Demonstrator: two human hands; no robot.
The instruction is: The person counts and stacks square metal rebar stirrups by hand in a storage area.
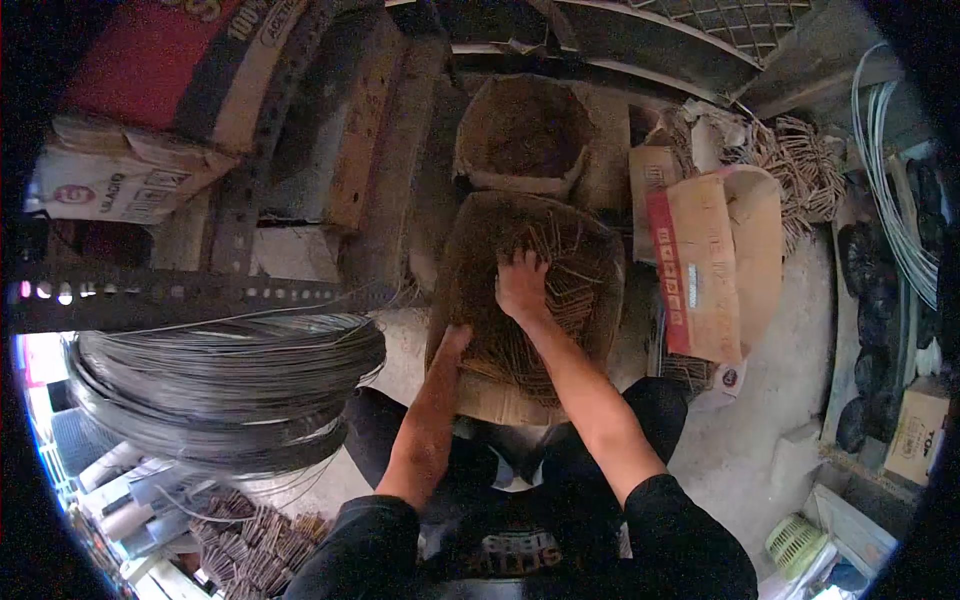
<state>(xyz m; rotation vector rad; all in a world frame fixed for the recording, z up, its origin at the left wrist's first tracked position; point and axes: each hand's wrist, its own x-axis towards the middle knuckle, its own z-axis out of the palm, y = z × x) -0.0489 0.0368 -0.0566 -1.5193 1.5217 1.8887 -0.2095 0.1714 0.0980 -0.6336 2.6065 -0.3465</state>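
In front of me stands an open cardboard box (512, 406) holding many thin, brown, bent wire pieces (572, 305). My right hand (522, 285) reaches into the middle of the box, its fingers apart and resting on or just over the wires. No piece can be seen gripped in it. At the box's left side is my left hand (457, 340), low beside the wires. Its fingers are mostly hidden in shadow, so their grip does not show.
A second open box (522, 183) stands behind. On the right is a tilted carton (715, 265), with bundled bent wires (805, 175) beyond it. A large wire coil (225, 390) sits left, below a perforated metal shelf bar (230, 292). More wire bundles (255, 545) lie lower left.
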